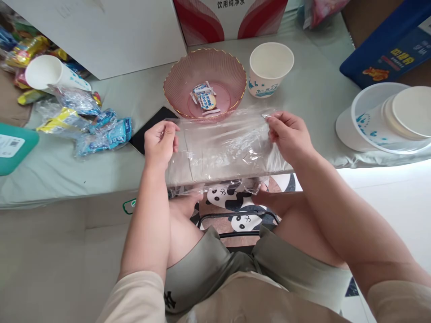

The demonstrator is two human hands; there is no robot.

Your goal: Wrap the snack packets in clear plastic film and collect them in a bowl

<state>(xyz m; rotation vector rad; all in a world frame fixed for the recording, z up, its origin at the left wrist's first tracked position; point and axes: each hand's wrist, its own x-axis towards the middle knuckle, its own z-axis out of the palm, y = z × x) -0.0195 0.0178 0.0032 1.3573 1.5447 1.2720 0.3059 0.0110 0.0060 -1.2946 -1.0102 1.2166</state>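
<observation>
A clear plastic bag (218,152) is stretched between my two hands over the front edge of the covered table. My left hand (160,142) pinches its left upper corner, fingers closed. The right upper corner is gripped between the thumb and fingers of my right hand (288,134). Just behind the bag stands a pink ribbed bowl (175,85) with a gold rim, and several small wrapped snacks (206,98) lie in it. Right of the bowl, a paper cup (269,72) with blue print stands upright. A dark flat phone-like object (143,134) lies partly behind my left hand.
Packaged snacks (104,134) and a tipped paper cup (50,74) lie at left, near a green container (15,148). A clear tub (346,121) with stacked paper cups sits at right, below a blue box (387,49). White boxes (134,31) line the back.
</observation>
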